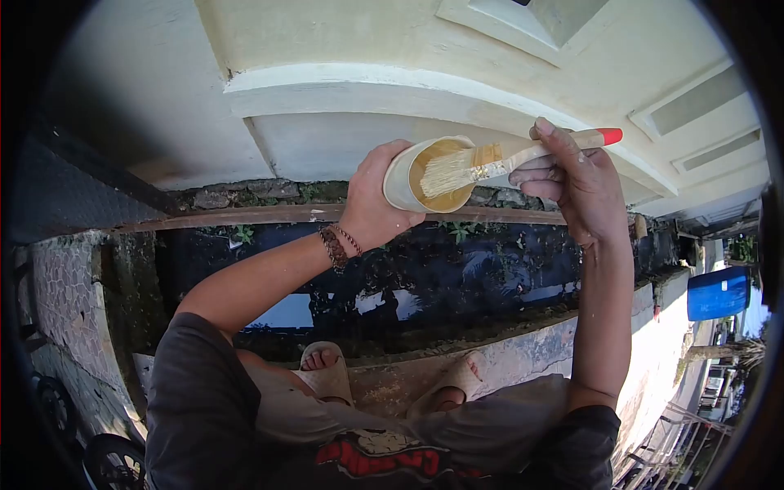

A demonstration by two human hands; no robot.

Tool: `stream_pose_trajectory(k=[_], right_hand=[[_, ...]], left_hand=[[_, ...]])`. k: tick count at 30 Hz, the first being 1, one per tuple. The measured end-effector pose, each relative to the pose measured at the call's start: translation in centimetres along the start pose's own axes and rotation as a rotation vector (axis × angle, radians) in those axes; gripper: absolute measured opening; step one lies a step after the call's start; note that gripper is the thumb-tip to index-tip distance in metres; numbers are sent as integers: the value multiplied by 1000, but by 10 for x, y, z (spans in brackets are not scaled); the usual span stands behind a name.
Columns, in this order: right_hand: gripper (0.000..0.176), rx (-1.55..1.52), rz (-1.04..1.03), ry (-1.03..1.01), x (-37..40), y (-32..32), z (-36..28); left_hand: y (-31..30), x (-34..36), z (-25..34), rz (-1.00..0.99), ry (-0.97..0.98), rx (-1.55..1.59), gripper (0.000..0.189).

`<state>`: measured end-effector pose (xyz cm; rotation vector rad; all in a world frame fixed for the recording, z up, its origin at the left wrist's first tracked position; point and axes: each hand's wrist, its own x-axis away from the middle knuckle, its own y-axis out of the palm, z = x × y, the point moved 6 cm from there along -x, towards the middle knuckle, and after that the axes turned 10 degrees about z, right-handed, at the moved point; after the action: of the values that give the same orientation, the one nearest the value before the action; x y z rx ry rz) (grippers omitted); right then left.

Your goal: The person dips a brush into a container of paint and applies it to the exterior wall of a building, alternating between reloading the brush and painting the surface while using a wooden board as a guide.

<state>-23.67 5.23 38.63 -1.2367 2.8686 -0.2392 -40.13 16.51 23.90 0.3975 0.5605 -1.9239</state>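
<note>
My left hand [374,194] is wrapped round a pale paint cup [400,181], its open mouth tilted toward me and yellowish on the inside. Between the thumb and fingers of my right hand [576,175] is the wooden handle of a paintbrush [487,163] with a red tip. Its pale, paint-coated bristles lie over the mouth of the cup, pointing left. Specks of paint mark the brush's ferrule and my right fingers.
A cream wall [343,135] with raised mouldings rises in front of me. Between it and the ledge under my sandaled feet runs a ditch of dark water [425,278]. At the right stand a blue barrel [719,294] and a metal rack [678,445]; wheels show at lower left.
</note>
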Motion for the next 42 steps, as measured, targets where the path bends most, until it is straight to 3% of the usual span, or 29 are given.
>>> stream_pose_trajectory(k=[5,8,9,12,17,19,20,23,33,35,41,42], right_hand=[[36,203,98,-95,25,17,-13],[29,424,36,-233,40,37,-9],[26,536,8,-455,42,43,-6],[26,569,9,-411,39,50,1],[31,781,126,-685,39,61,-14],[31,798,154,-702,39,69,-16],[31,812,172,-718,40,73,-18],[26,767,166,-732,39,84,-17],[28,849,140,-674,39,95,-23],[30,830,113,-777,42,94,-27],[36,846,165,-622,39,86,-45],[26,895,10,-540,57,88,-61]], left_hand=[[16,3,-7,-41,-22,83,80],[26,6,-6,-59,3,114,80],[28,6,-3,-35,33,110,82],[32,3,-1,1,110,133,86],[28,-5,4,40,187,217,92],[22,-9,8,104,206,239,94],[15,-12,8,230,261,277,88],[3,-17,9,254,278,263,89],[-21,-17,19,192,323,124,93],[-21,-19,17,178,325,105,95],[-21,-32,32,229,349,27,92],[-20,-33,35,232,351,26,93]])
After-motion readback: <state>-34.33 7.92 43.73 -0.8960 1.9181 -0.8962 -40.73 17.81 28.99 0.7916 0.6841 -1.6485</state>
